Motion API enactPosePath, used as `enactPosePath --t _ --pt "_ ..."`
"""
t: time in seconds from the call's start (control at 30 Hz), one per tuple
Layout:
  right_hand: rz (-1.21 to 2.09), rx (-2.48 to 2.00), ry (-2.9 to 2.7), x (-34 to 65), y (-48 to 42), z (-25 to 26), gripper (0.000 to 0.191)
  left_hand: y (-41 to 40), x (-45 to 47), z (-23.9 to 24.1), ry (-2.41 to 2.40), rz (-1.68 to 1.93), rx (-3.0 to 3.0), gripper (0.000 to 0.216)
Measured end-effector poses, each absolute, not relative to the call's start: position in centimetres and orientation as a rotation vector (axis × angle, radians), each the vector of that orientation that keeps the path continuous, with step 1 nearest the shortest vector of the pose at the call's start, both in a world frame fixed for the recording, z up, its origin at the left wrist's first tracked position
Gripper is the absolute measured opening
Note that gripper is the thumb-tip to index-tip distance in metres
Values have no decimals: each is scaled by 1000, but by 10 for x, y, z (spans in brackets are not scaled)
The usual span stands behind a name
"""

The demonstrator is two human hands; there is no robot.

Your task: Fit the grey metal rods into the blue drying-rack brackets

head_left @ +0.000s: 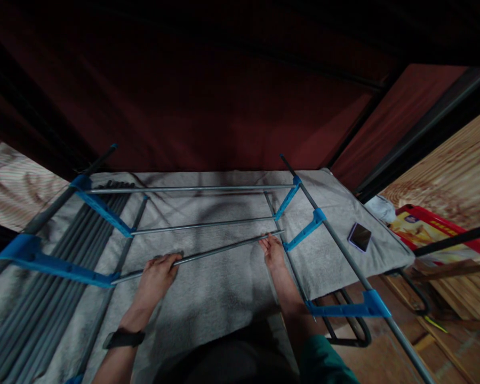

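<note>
The left hand wraps over a thin grey rod toward its left end, and the right hand pinches the same rod in its fingertips near the right end. The rod slants across the middle of the frame, rising to the right. Its left end meets the lower tip of a blue bracket at lower left; its right end sits just beside the tip of another, the right bracket, and looks unseated.

The step in hand seems to be fitting this rod between the two brackets. The next move calls for lining the right end up with its socket while the left end stays put.

Above it, an upper rod and a middle rod already span the frame. Loose tubes lie at left on the grey blanket; a phone rests at right.
</note>
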State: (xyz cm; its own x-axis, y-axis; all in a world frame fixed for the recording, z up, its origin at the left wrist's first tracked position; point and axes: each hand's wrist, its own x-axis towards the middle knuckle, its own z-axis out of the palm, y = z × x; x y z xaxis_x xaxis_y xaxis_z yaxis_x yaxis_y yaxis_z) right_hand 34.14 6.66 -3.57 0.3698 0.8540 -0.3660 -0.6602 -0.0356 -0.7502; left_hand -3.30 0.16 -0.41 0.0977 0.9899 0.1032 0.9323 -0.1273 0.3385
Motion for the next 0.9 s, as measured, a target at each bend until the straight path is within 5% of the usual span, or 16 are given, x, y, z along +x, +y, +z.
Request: enactPosePath --t 0.63,0.9 --pt "1184 -1029 -240 345 65 -40 14 -18 -27 23 2517 666 2079 32" --pt "1182 -1011 -231 344 61 -40 8 -14 -30 30 2480 1206 1730 55"
